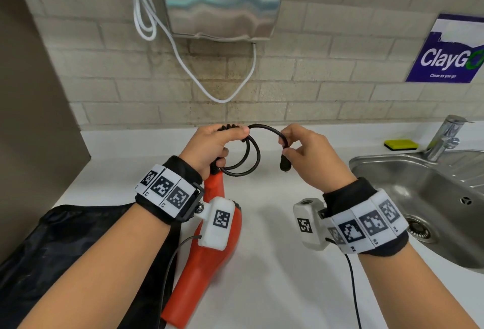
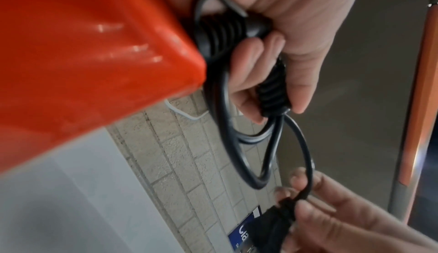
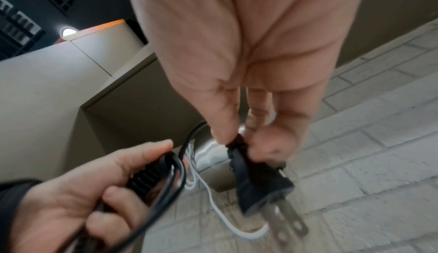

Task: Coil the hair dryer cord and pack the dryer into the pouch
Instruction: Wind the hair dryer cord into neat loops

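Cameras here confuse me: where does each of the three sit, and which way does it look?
Head: worn on the head, looking forward and down at the counter; shows both forearms, left hand and right hand.
Left wrist: looks along the left hand at the orange hair dryer and coiled cord; right fingers show too.
Right wrist: looks along the right hand pinching the plug; the left hand shows too.
Shared: both wrist views show cord, plug and brick wall.

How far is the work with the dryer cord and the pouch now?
Done: most of the cord is looped in the left hand. In hand: the right hand pinches the plug end for the last loop. Left: the orange dryer is not yet inside the black pouch.
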Demonstrator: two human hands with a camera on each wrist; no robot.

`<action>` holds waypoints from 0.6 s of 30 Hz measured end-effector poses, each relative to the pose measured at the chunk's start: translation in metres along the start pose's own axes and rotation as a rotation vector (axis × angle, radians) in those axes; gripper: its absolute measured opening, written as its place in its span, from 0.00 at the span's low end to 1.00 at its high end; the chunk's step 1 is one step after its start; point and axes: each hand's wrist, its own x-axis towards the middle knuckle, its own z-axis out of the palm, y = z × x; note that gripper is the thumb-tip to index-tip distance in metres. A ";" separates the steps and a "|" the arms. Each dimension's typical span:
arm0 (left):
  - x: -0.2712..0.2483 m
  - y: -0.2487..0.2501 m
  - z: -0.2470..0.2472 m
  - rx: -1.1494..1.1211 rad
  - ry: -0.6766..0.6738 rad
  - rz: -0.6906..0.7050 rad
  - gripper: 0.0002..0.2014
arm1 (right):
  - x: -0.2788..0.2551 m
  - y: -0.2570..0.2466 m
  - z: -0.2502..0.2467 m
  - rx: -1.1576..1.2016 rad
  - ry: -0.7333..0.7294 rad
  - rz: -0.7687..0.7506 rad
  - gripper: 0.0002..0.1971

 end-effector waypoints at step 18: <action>-0.004 -0.001 0.011 -0.002 -0.064 0.028 0.09 | 0.005 -0.007 0.044 0.245 0.280 -0.136 0.20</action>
